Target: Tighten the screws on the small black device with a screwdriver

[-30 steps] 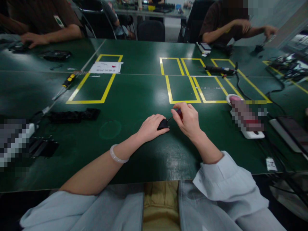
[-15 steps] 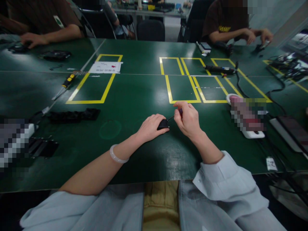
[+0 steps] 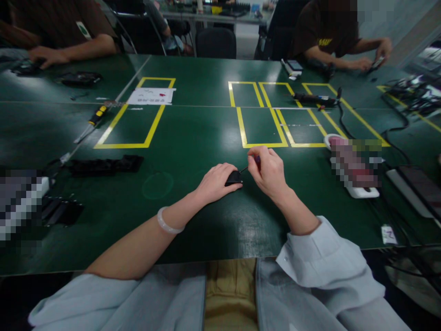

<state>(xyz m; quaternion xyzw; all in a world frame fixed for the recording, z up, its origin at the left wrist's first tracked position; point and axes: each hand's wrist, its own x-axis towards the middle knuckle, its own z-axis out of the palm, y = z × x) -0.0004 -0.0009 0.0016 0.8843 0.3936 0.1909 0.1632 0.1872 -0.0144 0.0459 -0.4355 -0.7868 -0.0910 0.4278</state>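
Black and blocky, the small piece (image 3: 233,178) sits on the green tabletop (image 3: 196,128) just below the centre of the frame, partly covered by the left hand (image 3: 217,184); work on it looks to be under way rather than finished, since a thin-shafted tool (image 3: 244,169) reaches its upper right edge and neither hand is free; how much is done and how much is left I cannot tell, as the contact is too small to make out; what shows of the piece is dark and plain, with a tiny bright speck at its lower right corner. On the left, the grip is clamped on the piece, fingers over the top and thumb along the near side; the right hand (image 3: 270,170) has its grip clamped on the tool's handle (image 3: 258,159), of which only a dark bit shows. Farther out, yellow tape outlines (image 3: 122,145) mark the tabletop; a dark strip of parts (image 3: 106,165) lies at the left of the frame, a yellow-and-black screwdriver (image 3: 98,115) above it; a black corded tool (image 3: 315,99) lies at the upper right; a co-worker's hand (image 3: 51,56) shows at the upper left.
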